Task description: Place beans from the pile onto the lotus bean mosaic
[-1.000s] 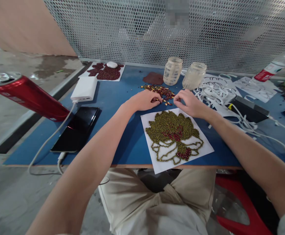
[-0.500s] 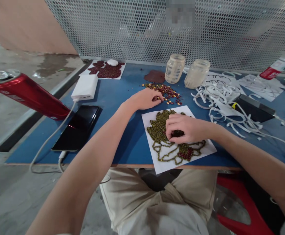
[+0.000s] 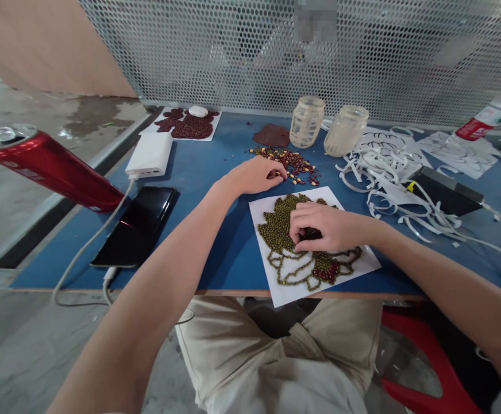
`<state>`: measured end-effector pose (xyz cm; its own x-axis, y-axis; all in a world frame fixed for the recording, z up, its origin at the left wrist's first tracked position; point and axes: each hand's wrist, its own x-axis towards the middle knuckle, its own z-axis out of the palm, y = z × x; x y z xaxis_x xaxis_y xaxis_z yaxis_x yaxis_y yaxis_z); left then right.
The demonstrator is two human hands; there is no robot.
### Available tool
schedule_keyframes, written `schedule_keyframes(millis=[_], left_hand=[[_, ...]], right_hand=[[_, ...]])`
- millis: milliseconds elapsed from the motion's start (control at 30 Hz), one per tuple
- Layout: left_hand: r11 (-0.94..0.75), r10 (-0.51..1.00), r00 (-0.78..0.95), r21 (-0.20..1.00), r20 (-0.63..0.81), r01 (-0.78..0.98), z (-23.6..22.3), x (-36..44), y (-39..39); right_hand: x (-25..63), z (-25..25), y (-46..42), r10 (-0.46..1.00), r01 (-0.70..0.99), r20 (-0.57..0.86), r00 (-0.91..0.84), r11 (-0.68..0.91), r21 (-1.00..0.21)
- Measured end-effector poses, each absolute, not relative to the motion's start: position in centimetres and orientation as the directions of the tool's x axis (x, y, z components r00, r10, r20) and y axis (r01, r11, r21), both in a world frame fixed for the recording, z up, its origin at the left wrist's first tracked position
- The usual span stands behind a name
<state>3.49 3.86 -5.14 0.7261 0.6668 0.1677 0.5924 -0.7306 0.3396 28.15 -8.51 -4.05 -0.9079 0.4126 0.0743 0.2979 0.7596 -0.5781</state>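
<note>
A white sheet [image 3: 264, 202] lies near the table's front edge, bearing a flower-like picture of green beans [image 3: 277, 227] with patches of red beans [image 3: 326, 272]. Over its middle is my right hand [image 3: 319, 227], fingers curled in a pinch; whatever they hold is too small or hidden to make out, and the hand covers part of the picture. My left hand [image 3: 259, 174] rests at the near side of a loose pile of mixed beans and yellow kernels [image 3: 300, 165]. Its thumb and forefinger are closed together at the pile, and their contents cannot be seen.
Two cloudy jars [image 3: 307, 122] stand behind the pile beside a flat brown patch [image 3: 272, 135]. White paper strips [image 3: 384, 172] and a black box [image 3: 449, 191] lie right. Left are a red can [image 3: 56, 169], phone [image 3: 136, 227], white power bank [image 3: 149, 154] and red-bean picture [image 3: 190, 126].
My right hand has moved from the bean pile toward me, onto the picture, and has stayed there for the last half second. My left hand has kept its place by the pile.
</note>
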Motion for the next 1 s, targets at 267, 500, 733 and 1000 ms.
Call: schedule_keyframes(millis=[267,500,733,1000], left_hand=[[-0.728,0.67,0.723,0.337,0.166,0.597,-5.0,3.6,3.7],[-0.744,0.65,0.745,0.325,0.149,0.584,-5.0,3.6,3.7],[-0.756,0.639,0.751,0.315,0.166,0.573,-4.9,3.7,3.6],[-0.759,0.638,0.749,0.303,0.177,0.576,-4.8,3.9,3.3]], right_hand=[[28.2,-4.0,-8.6,0.456,0.307,0.068,-0.887,0.694,-0.651],[31.1,-3.8,-2.3,0.834,0.615,0.33,-0.443,0.55,-0.565],[31.7,-5.8,4.5,0.813,0.795,0.258,-0.522,0.573,-0.198],[30.9,-5.5,5.5,0.757,0.772,0.182,-0.628,0.635,0.023]])
